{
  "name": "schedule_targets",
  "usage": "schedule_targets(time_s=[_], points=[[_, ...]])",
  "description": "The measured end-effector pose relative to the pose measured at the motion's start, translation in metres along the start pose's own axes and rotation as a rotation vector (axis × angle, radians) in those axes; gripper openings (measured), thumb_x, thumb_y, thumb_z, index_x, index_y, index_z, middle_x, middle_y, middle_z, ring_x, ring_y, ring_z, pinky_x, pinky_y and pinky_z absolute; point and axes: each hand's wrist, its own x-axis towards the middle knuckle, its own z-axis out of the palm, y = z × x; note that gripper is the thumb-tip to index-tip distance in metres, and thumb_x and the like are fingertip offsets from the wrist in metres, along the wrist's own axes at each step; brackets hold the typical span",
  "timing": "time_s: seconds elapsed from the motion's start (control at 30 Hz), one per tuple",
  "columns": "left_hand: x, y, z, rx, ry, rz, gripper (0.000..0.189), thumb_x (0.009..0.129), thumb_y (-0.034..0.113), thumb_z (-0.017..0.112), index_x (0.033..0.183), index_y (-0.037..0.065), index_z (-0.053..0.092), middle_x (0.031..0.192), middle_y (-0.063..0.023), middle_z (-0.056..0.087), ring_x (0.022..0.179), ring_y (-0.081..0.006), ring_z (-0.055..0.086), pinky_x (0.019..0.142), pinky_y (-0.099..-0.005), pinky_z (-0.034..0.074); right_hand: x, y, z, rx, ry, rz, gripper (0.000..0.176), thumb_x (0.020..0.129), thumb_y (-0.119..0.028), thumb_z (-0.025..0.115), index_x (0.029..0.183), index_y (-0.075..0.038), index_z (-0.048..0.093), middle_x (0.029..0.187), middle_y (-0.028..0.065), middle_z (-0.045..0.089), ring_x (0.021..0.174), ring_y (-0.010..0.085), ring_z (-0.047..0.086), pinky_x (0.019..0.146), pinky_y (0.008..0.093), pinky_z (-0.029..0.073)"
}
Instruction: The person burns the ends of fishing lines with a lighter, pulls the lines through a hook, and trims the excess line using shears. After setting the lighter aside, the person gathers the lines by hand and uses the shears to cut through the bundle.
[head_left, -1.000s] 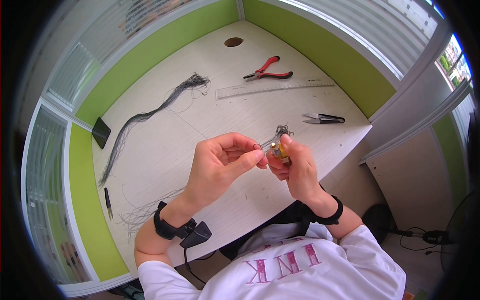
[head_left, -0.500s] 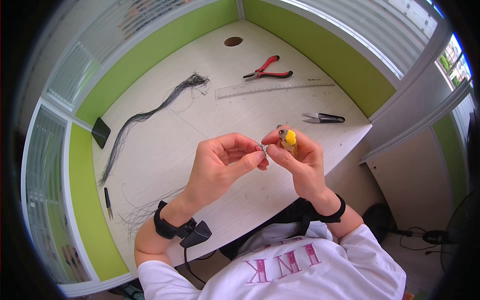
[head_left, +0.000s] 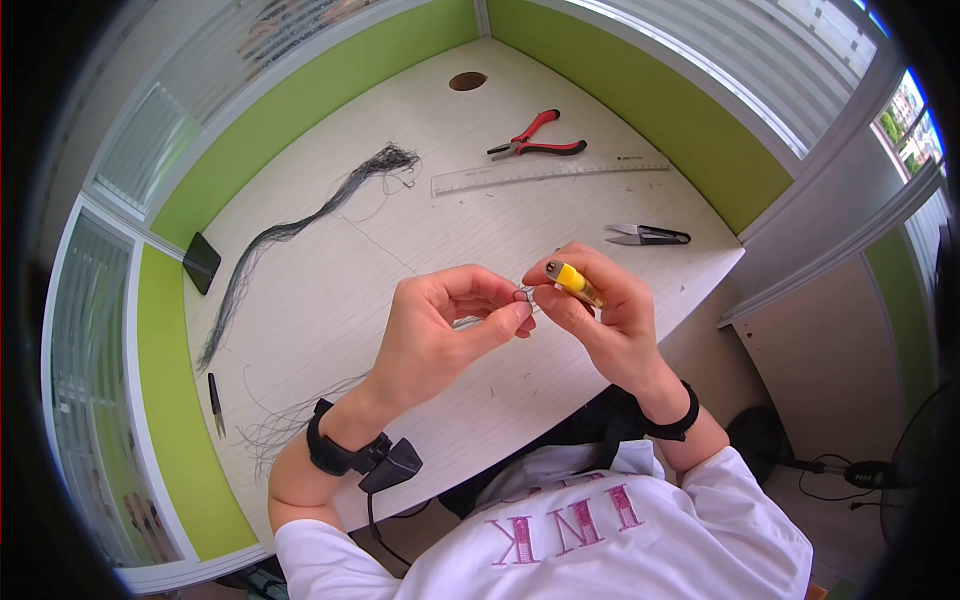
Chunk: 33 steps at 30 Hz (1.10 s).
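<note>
On my feed: left hand (head_left: 425,325) pinches small dark loop (head_left: 521,296) between the hands, over near desk (head_left: 550,375); right hand (head_left: 612,320) curls round yellow lighter (head_left: 576,283), any grip on loop unclear. I'd steady loop, angle lighter clear. Thread bundle (head_left: 308,222) left, pliers (head_left: 523,143) far, snips (head_left: 662,237) right.

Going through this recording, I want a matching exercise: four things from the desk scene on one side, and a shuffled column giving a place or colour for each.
Column one
1. Lighter
2. Ruler
3. Pliers
4. Bundle of dark strands

Column two
A. Red and black handles
B. Stretched along the left part of the desk
C. In the right hand
D. Transparent, lying flat

Pairs: 1-C, 2-D, 3-A, 4-B
</note>
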Motion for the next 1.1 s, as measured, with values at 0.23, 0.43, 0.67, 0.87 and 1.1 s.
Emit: schedule_targets(time_s=[0.23, 0.43, 0.67, 0.87, 1.1], points=[[-0.0002, -0.0047, 0.0005, 0.318, 0.09, 0.154, 0.013, 0.082, 0.007, 0.069, 0.09, -0.003, 0.067, 0.081, -0.0073, 0.07, 0.076, -0.0109, 0.066, 0.074, -0.0241, 0.052, -0.0008, -0.0016, -0.0017, -0.028, -0.035, 0.083, 0.008, 0.091, 0.0, 0.058, 0.097, 0.004, 0.061, 0.089, 0.0069, 0.06, 0.081, 0.0117, 0.058, 0.073, 0.0244, 0.047], [-0.0003, 0.0025, -0.0005, 0.231, 0.072, 0.067, 0.013, 0.084, 0.005, 0.067, 0.092, -0.004, 0.065, 0.084, -0.009, 0.068, 0.078, -0.0129, 0.066, 0.075, -0.0265, 0.053, -0.0003, -0.0037, -0.0011, 0.121, 0.055, 0.137, 0.007, 0.091, -0.001, 0.058, 0.096, 0.003, 0.062, 0.089, 0.0055, 0.06, 0.079, 0.0112, 0.057, 0.071, 0.0238, 0.046], [0.0, 0.004, -0.0004, 0.147, 0.023, -0.026, 0.015, 0.085, 0.003, 0.065, 0.097, -0.005, 0.062, 0.089, -0.0094, 0.065, 0.081, -0.0148, 0.065, 0.079, -0.0282, 0.054, -0.0002, -0.0026, -0.0065, -0.035, -0.065, 0.14, 0.008, 0.093, -0.004, 0.058, 0.096, 0.002, 0.062, 0.082, 0.0035, 0.061, 0.075, 0.0094, 0.056, 0.071, 0.0231, 0.046], [0.0023, -0.0001, 0.0034, 0.054, 0.101, 0.04, 0.015, 0.085, 0.006, 0.068, 0.097, -0.003, 0.065, 0.095, -0.0081, 0.067, 0.087, -0.0099, 0.063, 0.074, -0.0229, 0.053, -0.0027, -0.0017, -0.0015, 0.151, 0.07, 0.155, 0.01, 0.093, -0.004, 0.058, 0.098, 0.004, 0.06, 0.085, 0.0036, 0.063, 0.079, 0.0063, 0.056, 0.071, 0.0216, 0.046], [-0.002, 0.0027, 0.0032, 0.132, 0.069, -0.003, 0.016, 0.087, 0.009, 0.067, 0.098, -0.003, 0.067, 0.088, -0.0062, 0.068, 0.078, -0.0085, 0.064, 0.071, -0.0208, 0.051, -0.0028, -0.001, -0.0024, 0.009, 0.026, 0.067, 0.008, 0.091, -0.003, 0.061, 0.095, 0.003, 0.06, 0.083, 0.0029, 0.063, 0.077, 0.0071, 0.056, 0.07, 0.0219, 0.046]])
